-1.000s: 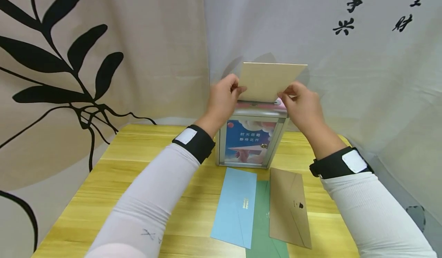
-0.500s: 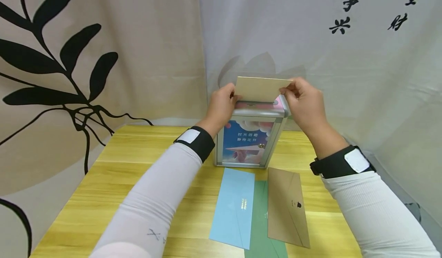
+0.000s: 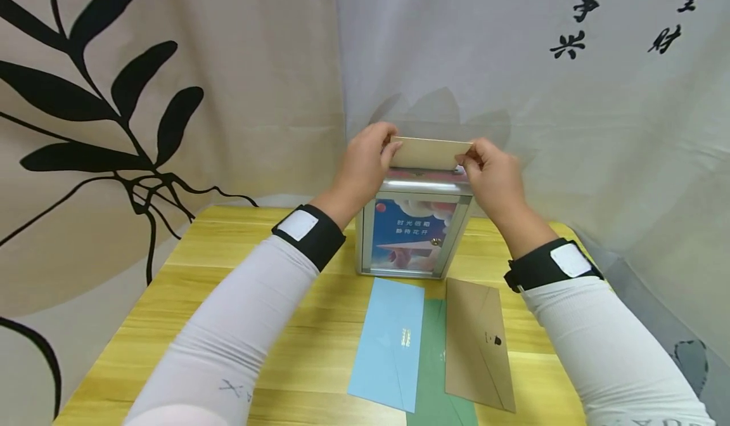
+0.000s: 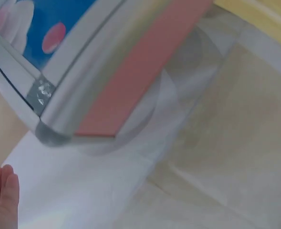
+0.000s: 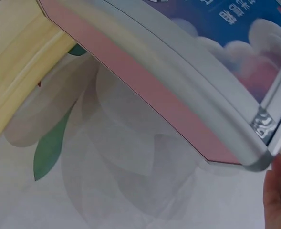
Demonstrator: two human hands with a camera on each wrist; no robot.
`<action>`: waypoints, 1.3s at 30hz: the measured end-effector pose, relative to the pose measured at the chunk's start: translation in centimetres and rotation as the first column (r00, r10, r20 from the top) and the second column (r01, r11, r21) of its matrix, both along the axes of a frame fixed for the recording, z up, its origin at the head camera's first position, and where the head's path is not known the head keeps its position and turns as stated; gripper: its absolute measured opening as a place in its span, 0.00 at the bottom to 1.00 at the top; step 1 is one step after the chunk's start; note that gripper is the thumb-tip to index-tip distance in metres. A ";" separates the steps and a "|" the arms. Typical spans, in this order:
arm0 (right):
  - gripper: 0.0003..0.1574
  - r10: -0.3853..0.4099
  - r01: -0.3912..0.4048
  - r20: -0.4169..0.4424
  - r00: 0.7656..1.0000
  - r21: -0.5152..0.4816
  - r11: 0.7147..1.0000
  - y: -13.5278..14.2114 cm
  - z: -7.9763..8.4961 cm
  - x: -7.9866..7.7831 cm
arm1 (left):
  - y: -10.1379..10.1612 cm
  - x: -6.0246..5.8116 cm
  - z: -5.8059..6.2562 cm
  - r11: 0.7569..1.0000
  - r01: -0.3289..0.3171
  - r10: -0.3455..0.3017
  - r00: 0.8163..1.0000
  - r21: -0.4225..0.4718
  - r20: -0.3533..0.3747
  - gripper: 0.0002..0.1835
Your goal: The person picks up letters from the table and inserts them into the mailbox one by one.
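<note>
A cream envelope (image 3: pixel 430 153) stands upright at the top of a silver-framed letter box (image 3: pixel 416 191), its lower part hidden in or behind the box top. My left hand (image 3: pixel 367 160) pinches the envelope's left end between thumb and fingers. At the other end, my right hand (image 3: pixel 495 175) pinches the right edge. In the left wrist view the box's silver corner (image 4: pixel 54 133) and pink top show, with a few fingers (image 4: pixel 6 191) at the lower left. The right wrist view has the pink top panel (image 5: pixel 145 86) and part of a hand (image 5: pixel 278 193) at the right edge.
On the wooden table (image 3: pixel 228 267) before the box lie a light blue envelope (image 3: pixel 388 343), a green envelope (image 3: pixel 430 356) partly beneath it, and a brown envelope (image 3: pixel 478 343). Behind the table hangs a pale curtain (image 3: pixel 274 96) with a black plant print.
The cream envelope has gone down at the box top, so much less of it shows. Both hands stay at its ends, the right one having shifted slightly along its edge.
</note>
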State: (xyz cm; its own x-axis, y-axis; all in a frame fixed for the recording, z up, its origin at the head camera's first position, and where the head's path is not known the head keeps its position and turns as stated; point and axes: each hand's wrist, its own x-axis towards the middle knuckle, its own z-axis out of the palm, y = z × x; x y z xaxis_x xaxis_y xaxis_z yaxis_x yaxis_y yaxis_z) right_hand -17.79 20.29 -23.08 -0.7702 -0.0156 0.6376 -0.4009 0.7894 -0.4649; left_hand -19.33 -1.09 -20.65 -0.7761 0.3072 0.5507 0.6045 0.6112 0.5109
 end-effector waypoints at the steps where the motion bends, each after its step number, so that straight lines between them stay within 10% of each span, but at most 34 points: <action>1: 0.05 0.001 -0.001 0.002 1.000 0.008 1.000 0.0 -0.1 0.0 | -0.1 0.0 0.0 1.000 -0.006 0.005 1.000 -0.017 -0.022 0.11; 11: 0.15 0.012 -0.013 0.020 1.000 0.023 1.000 -0.2 -0.4 0.2 | -0.4 -0.5 -0.6 0.987 -0.046 0.043 0.999 -0.153 -0.025 0.09; 17: 0.13 0.014 0.004 -0.078 0.997 0.224 0.975 -0.3 -0.1 0.5 | -0.5 -1.1 -1.9 0.990 -0.032 0.038 0.998 -0.139 0.040 0.11; 24: 0.13 -0.047 0.019 0.078 0.996 0.330 0.944 -0.8 -0.4 0.0 | -0.3 -1.5 -2.7 0.980 -0.054 0.068 0.996 -0.192 0.066 0.09; 33: 0.14 -0.074 0.029 0.111 0.991 0.362 0.932 -1.3 -1.1 -0.5 | -0.1 -1.6 -2.7 0.906 -0.123 0.131 0.991 -0.405 -0.006 0.10; 39: 0.19 -0.072 0.012 0.144 0.987 0.375 0.927 -1.5 -1.4 -0.2 | -0.4 -1.5 -3.1 0.911 -0.119 0.121 0.992 -0.394 -0.019 0.08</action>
State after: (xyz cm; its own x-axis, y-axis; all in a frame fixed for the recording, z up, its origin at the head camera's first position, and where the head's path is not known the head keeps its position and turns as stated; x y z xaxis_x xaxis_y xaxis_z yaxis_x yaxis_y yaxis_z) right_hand -17.99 18.77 -24.44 -0.8627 -0.1945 0.4669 -0.3113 0.9317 -0.1871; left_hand -20.82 -1.49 -23.78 -0.8234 0.4028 0.3997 0.5118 0.8313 0.2167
